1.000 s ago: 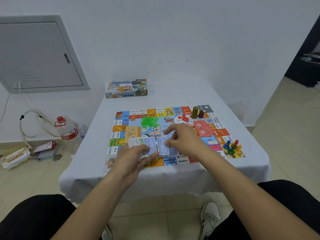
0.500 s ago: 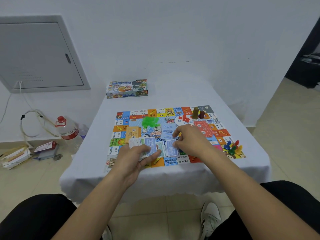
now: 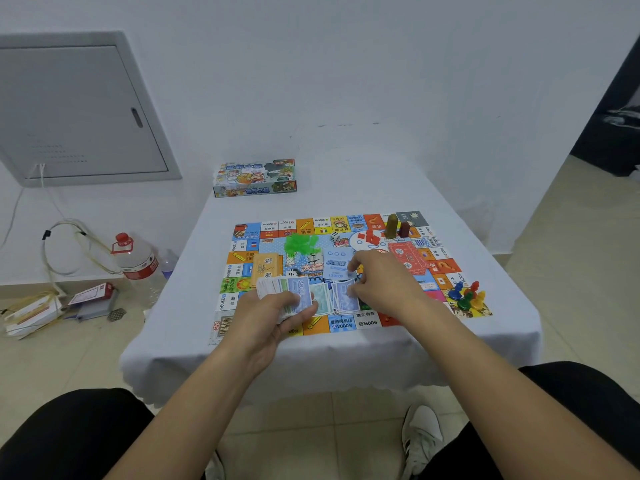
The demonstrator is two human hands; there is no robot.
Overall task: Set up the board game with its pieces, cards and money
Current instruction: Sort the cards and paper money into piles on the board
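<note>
Board (image 3: 446, 268), pawns (image 3: 465, 296) and cards (image 3: 407, 259) were out; left hand (image 3: 268, 315) gripped money (image 3: 289, 292), right hand (image 3: 381, 284) pinched a note (image 3: 344, 296) near the desk's front edge.

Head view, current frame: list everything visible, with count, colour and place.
Game board: one, multicoloured, on the table.
Table: one, white cloth.
Game box: one, multicoloured, table's far left.
Green pieces: a heap, mid-board.
Pawns: several, blue, red, green, yellow, board's near right corner.
Orange card deck: one, board left.
Red card deck: one, board right.
Bottle: one, clear, red cap, floor left.
Left hand: grips banknote stack.
Right hand: pinches blue note.
</note>
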